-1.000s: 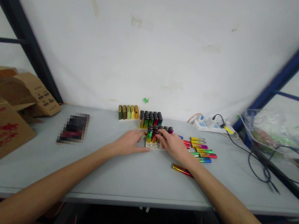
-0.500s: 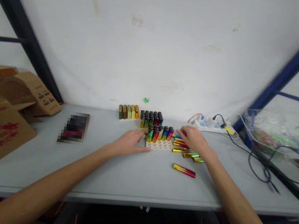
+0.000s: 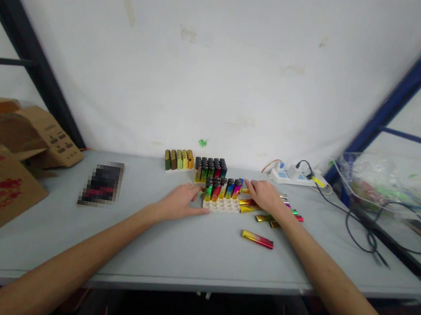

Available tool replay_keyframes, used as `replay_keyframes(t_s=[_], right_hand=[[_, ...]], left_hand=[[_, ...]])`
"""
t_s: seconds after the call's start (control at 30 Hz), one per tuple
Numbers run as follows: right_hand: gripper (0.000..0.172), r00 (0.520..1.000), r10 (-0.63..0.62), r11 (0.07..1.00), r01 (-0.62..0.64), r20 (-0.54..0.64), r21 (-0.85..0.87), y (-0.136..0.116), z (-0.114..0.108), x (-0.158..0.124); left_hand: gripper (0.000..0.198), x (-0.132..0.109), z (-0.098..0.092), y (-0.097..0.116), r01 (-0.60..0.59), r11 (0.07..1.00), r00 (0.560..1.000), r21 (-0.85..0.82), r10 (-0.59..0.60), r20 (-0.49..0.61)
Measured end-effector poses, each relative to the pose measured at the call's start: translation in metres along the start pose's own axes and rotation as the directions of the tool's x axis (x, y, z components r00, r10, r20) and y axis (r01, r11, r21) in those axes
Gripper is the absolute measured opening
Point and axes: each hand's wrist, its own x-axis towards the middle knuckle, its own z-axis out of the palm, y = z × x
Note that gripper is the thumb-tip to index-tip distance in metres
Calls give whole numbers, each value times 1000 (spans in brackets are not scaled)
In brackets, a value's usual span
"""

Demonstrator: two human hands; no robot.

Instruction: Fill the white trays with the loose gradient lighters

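Hands at the lighter tray
My left hand is lying flat against it, grip apart; my right hand is covering loose lighters, and I cannot tell its grip.

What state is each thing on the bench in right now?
White tray: rear slots hold upright lighters, front slots bare.
Left hand: flat, at the tray's left edge.
Right hand: over loose lighters, grip unclear.
Loose lighters: lying flat.
Single lighter: flat, apart.
Power strip: plugs inserted.
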Motion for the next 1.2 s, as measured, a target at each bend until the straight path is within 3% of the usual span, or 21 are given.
replay_keyframes(t_s=[0.13, 0.27, 0.37, 0.53, 0.67, 0.77, 0.83, 0.9, 1.0, 1.2], right_hand=[[60, 977, 100, 967, -51, -186, 251, 19, -3, 1], [56, 936, 213, 838, -26, -282, 544, 29, -9, -2], [53, 929, 234, 712, 38, -287, 701, 26, -16, -6], [49, 960, 230, 408, 54, -159, 911, 10, -25, -12], [46, 962, 140, 322, 181, -236, 929, -10, -23, -14], [43, 970, 107, 108, 206, -217, 973, -32, -24, -21], [40, 988, 54, -90, 152, -147, 984, -47, -27, -28], [40, 998, -16, -205, 61, -65, 977, -61, -29, -36], [46, 995, -95, -212, -45, 25, 976, -76, -28, -45], [62, 993, -70, -117, -98, 90, 988, -87, -18, -49]], left_hand=[[57, 1, 2, -2, -12, 1000, 1000, 20, 12, 0], [57, 1, 2, -2, -10, 1000, 1000, 22, 10, 3], [56, 1, 2, -2, -11, 1000, 1000, 19, 11, 3], [58, 0, 2, -2, -27, 999, 1000, 18, 27, -3], [57, 0, 1, -3, -20, 1000, 1000, -19, 20, 1], [56, 0, 2, -3, -19, 1000, 1000, -21, 18, -4], [56, 0, 2, -2, -16, 1000, 1000, -11, 16, -5], [56, 0, 1, -1, -18, 1000, 1000, -6, 18, -6], [55, 1, 0, 1, -8, 1000, 1000, -18, 8, -11], [59, 1, -2, 4, -2, 1000, 1000, -31, 2, -17]])
